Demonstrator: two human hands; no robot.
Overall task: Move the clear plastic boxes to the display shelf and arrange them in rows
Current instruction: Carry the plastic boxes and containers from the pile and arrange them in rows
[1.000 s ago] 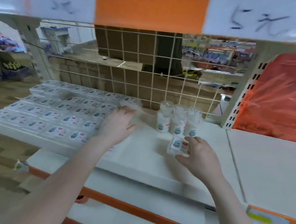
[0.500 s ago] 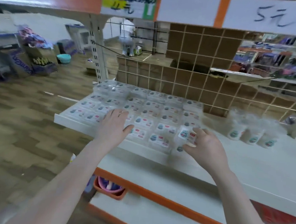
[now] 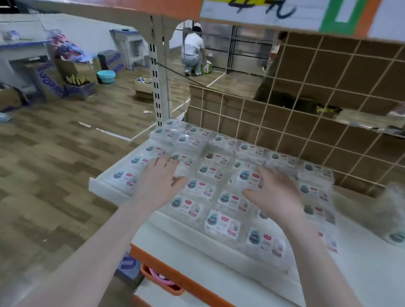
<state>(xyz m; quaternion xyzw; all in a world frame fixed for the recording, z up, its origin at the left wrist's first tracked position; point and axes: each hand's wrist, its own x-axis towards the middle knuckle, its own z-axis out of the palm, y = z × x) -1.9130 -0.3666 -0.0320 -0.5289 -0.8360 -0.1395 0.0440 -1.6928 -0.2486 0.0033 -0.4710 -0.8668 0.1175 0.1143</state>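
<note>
Boxes: the clear plastic boxes [image 3: 223, 223] lie flat in rows on the display shelf [image 3: 103, 186], filling its left part from front edge to the wire grid [image 3: 294, 126] at the back. At the back left corner some seem stacked two high; blur, so not sure.

Box in hand: one box [image 3: 248, 179] is in the right hand, over the rows approx. in the middle of the shelf depth, label up.

Right hand: the right hand [image 3: 275, 194] comes from the front edge, palm down, thumb under the near side of the box, fingers curled over the far side. Grip is narrow, pinching this box.

Left hand: the left hand [image 3: 161, 179] lies flat, palm down, on boxes near the left edge. Fingers straight and a bit spread, holding nothing, only pressing.

Risk 1: boxes are smooth and packed tight. I think if the carried box goes on top of others and not in a free place, it can slide and push the row out of line.

Risk 2: the left edge has only a low lip. Too much push from the left hand may send a box over it to the floor.

Risk 3: the pinch is small, w/ only fingertips, so the box may tilt or drop on release.
</note>
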